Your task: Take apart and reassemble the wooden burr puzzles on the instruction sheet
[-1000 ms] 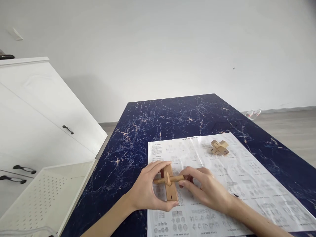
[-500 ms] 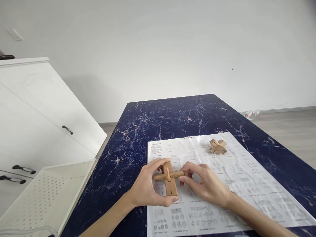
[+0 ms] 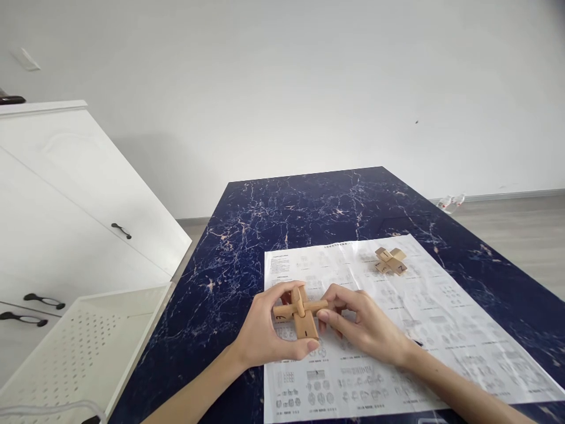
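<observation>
The blue marbled table (image 3: 300, 206) supports a printed sheet (image 3: 397, 312). The left hand (image 3: 266, 334) forms a wide C; the right hand (image 3: 359, 327) is mostly closed. The wooden block (image 3: 305, 325), positioned over the sheet, is grasped endwise by the left hand. The crossing rod (image 3: 316, 305) is pinched in the right fingertips.

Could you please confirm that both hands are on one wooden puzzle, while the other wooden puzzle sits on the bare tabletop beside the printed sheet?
Not quite: in the head view, the other wooden puzzle sits on the printed sheet, not on the bare tabletop beside it. The left hand and right hand are indeed both on one wooden puzzle.
</observation>
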The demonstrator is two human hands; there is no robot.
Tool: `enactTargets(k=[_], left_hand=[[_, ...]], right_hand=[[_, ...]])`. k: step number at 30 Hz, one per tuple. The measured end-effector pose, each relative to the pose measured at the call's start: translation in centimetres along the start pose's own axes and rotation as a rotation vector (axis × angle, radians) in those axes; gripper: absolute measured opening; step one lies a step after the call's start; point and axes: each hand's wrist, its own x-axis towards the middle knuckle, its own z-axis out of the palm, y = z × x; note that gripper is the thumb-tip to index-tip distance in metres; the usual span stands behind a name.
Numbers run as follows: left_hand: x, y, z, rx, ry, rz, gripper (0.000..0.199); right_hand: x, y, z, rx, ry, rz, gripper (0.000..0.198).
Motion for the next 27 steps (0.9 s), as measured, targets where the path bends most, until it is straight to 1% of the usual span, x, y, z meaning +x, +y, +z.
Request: enactTargets(k=[4, 8, 12, 21, 27], left_hand=[[0.05, -0.18, -0.06, -0.035, -0.04, -0.004, 0.071], [0.17, 0.02, -0.14, -0.049, -0.044, -0.007, 0.065], [0.13, 0.06, -0.1, -0.066, -0.05, -0.023, 0.065], [0.02, -0.04, -0.08, -0.067, -0.059, -0.049, 0.074], [0.03, -0.1, -0.14, -0.162, -0.09, -0.119, 0.072]], right_hand=[[0.03, -0.02, -0.15, 0.04, -0.016, 0.009, 0.027], [-0.09, -0.11, -0.43, 0.06, -0.015, 0.018, 0.029], [-0.09, -0.1, -0.44, 0.068, -0.03, 0.034, 0.031], [-0.02, 0.48, 0.12, 0.073, -0.017, 0.066, 0.032], [-0.21, -0.11, 0.07, 0.134, -0.01, 0.057, 0.033]])
